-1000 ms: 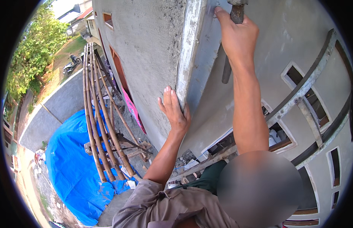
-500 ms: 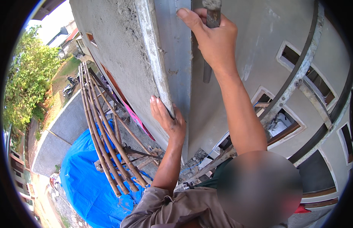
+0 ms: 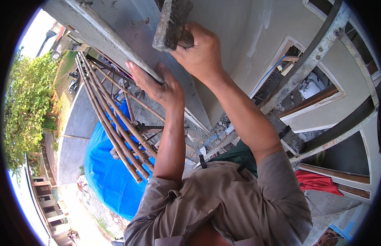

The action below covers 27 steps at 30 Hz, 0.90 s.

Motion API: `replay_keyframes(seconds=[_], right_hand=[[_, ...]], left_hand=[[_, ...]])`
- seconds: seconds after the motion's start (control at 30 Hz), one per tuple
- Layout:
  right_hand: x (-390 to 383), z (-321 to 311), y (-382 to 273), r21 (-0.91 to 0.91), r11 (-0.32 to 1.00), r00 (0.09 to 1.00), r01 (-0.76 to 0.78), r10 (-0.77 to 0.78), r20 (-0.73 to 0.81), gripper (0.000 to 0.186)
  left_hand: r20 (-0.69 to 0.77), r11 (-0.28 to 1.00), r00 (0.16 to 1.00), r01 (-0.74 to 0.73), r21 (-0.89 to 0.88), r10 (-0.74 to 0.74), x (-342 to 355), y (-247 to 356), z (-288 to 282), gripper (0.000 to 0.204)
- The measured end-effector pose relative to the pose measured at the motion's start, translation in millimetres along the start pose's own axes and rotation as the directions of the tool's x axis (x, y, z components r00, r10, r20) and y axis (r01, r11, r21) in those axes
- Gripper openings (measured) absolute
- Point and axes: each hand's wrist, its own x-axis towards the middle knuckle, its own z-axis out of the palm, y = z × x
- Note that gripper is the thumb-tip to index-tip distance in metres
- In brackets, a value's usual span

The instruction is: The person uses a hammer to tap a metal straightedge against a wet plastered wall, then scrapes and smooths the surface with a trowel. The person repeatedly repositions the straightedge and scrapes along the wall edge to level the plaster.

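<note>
My left hand (image 3: 162,86) closes round the lower end of a long, pale, mortar-smeared bar (image 3: 116,42), fingers on one side and thumb on the other. The bar lies along the corner of a grey rendered wall (image 3: 235,45). In my right hand (image 3: 202,49) is a hammer (image 3: 172,24), gripped by its dark handle close to the head. Its blocky head is crusted with grey mortar and sits just above and right of my left hand. Part of the handle is hidden by my fingers.
Rusty curved metal scaffold bars (image 3: 321,49) stand at right, before window openings. Below left, several bamboo poles (image 3: 112,119) slant over a blue tarpaulin (image 3: 104,164). A red cloth (image 3: 317,182) hangs at lower right. Rubble lies far down at the wall's foot.
My right hand has come down and left with the hammer, whose head now shows large. My left hand, still on the bar, sits higher and further left. The whole view has shifted.
</note>
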Motion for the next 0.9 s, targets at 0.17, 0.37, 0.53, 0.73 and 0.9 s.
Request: replay_keyframes(seconds=[0.17,0.37,0.53,0.73,0.9], right_hand=[[14.7,12.2,9.0,-0.100,0.988,0.992,0.115,-0.119,-0.031,0.027],[22.7,16.9,-1.9,-0.007,0.999,0.998,0.046,-0.046,-0.036,0.017],[33.8,16.8,-2.6,0.000,0.996,0.996,0.091,-0.091,-0.024,0.014],[39.8,15.0,-7.4,-0.002,0.998,0.998,0.057,-0.057,0.008,0.014],[38.9,14.9,-9.1,-0.012,0.998,0.998,0.067,-0.067,0.015,0.014]], left_hand=[[0.012,0.995,0.997,-0.070,0.068,0.070,0.5,-0.3,3.3,0.067],[-0.003,0.985,0.991,-0.130,0.112,0.131,-1.7,-4.2,5.4,0.070],[0.033,0.978,0.992,-0.124,0.166,0.121,-3.0,0.1,1.8,0.067],[0.059,0.978,0.994,-0.101,0.184,0.091,-0.4,4.6,-2.1,0.069],[0.062,0.985,0.994,-0.093,0.148,0.085,0.9,4.8,-5.5,0.070]])
